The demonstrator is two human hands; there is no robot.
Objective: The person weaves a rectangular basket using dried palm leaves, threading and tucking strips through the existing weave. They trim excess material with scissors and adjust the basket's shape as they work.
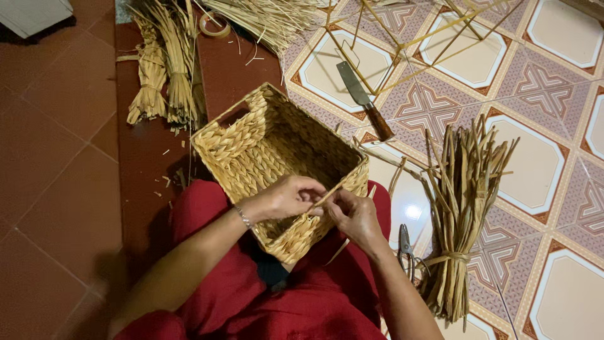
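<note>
**Here, two hands work a straw strand at the rim of a woven basket**

Underneath everything lies the floor (56, 164): plain red-brown tile on the person's left, patterned tile in cream, pink and rust on the right. It looks hard and smooth, and the glossy patterned part throws back a lamp glare, so loose stalks would probably slide on it easily.

The basket (264, 145) rests on the person's red-clothed lap, tilted, its open mouth facing up and away. It is rectangular, plaited from flat golden straw, with a cut-out handle slot in the far end wall. I judge it light and fairly stiff as a whole, yet springy at the walls; the rim or the handle slot seems the safest place to grip, since squeezing a wall could bend the plait.

A tied bundle of stalks (462, 208) stands just beside the right knee, and more bundles (165, 72) lie on the red tile beyond the basket. These look dry, light and brittle.

A broad knife (362, 97) with a wooden handle lies on the patterned tile, well apart from the lap. Scissors (404, 247) lie near the right forearm.

The left hand (286, 196) and right hand (352, 214) meet at the near rim, both pinched narrowly on one thin strand (325, 198) that looks pliable and easily snapped.
</note>
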